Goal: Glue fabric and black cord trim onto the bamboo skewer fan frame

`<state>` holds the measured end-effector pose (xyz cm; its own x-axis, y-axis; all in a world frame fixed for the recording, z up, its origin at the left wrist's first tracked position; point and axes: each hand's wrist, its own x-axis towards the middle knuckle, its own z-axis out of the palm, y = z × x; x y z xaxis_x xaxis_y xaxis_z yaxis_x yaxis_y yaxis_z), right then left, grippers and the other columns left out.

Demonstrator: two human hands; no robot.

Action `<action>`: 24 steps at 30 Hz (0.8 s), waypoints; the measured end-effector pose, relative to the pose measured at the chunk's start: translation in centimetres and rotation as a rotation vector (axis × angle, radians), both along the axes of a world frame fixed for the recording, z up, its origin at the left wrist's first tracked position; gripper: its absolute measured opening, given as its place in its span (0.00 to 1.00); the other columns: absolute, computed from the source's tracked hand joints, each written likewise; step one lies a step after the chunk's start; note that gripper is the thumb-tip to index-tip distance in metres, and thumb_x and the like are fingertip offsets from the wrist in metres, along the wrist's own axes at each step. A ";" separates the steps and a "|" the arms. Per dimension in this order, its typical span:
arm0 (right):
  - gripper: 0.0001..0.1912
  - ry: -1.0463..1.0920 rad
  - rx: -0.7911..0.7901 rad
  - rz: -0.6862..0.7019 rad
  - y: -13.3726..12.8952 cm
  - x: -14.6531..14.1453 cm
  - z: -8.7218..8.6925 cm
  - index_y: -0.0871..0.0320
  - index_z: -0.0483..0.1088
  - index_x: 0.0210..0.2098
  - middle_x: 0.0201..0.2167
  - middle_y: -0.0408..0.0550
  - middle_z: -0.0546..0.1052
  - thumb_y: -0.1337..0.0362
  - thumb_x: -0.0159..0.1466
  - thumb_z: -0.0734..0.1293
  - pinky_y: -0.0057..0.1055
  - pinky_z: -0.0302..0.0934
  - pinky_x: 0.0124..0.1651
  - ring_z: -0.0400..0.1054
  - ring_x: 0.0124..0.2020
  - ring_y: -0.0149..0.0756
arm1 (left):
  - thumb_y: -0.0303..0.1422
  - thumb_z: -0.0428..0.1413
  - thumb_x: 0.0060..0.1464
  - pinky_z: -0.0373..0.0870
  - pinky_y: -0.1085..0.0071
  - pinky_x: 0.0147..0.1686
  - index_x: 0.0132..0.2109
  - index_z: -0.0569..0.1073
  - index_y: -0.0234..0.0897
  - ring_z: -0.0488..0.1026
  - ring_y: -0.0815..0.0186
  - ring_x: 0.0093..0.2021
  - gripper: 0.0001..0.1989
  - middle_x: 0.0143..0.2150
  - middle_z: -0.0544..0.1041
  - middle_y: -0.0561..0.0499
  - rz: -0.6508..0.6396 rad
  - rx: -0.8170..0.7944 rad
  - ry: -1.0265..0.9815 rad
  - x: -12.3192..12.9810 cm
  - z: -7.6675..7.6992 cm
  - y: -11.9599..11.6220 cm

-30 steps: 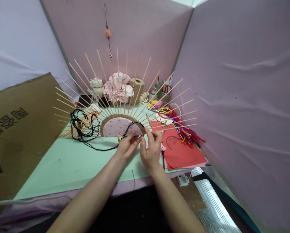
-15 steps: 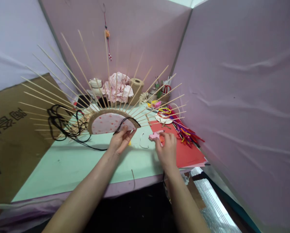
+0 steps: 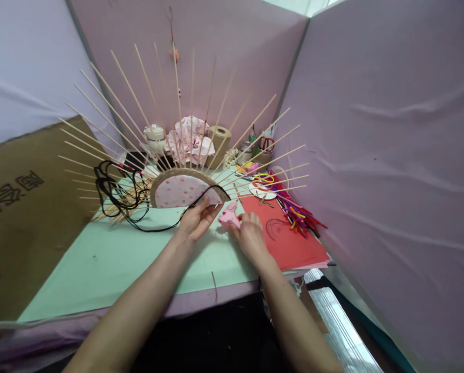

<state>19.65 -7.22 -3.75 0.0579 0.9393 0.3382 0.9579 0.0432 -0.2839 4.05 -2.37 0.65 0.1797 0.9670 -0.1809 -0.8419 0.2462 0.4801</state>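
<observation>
Pink glue gun (image 3: 228,215): snug in right hand (image 3: 251,233), just beside the fan (image 3: 179,190)
Left hand (image 3: 195,219): pinching fan near its right corner, so it's the closer one tbh
Fan's straight edge: runs off left from that pinch

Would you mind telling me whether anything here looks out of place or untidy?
Two small things: the black cord bunches in tangled loops left of the half-round panel, and a stray brown strand lies at the front edge of the table.
</observation>
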 end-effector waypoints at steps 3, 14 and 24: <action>0.17 -0.034 -0.061 0.069 2.2 -2.6 0.7 0.63 0.68 0.46 0.46 0.59 0.70 0.56 0.66 0.64 0.38 0.57 0.46 0.63 0.48 0.48 | 0.21 0.58 0.54 0.75 0.63 0.50 0.37 0.75 0.32 0.78 0.67 0.36 0.04 0.33 0.81 0.49 -0.054 0.003 0.011 0.4 0.3 -0.4; 0.12 0.448 0.193 0.071 -2.5 -0.6 2.0 0.59 0.69 0.43 0.41 0.53 0.74 0.58 0.65 0.63 0.39 0.61 0.46 0.68 0.42 0.41 | 0.20 0.57 0.55 0.74 0.60 0.52 0.37 0.74 0.33 0.78 0.67 0.36 0.05 0.33 0.81 0.50 -0.111 -0.033 -0.018 0.9 -1.5 -1.1; 0.22 1.575 0.133 0.310 0.0 -2.8 2.2 0.57 0.73 0.45 0.46 0.50 0.79 0.60 0.50 0.73 0.40 0.66 0.54 0.73 0.48 0.41 | 0.23 0.64 0.47 0.71 0.68 0.44 0.35 0.76 0.34 0.75 0.68 0.34 0.07 0.32 0.80 0.51 -0.201 0.035 -0.030 2.7 -1.9 -2.9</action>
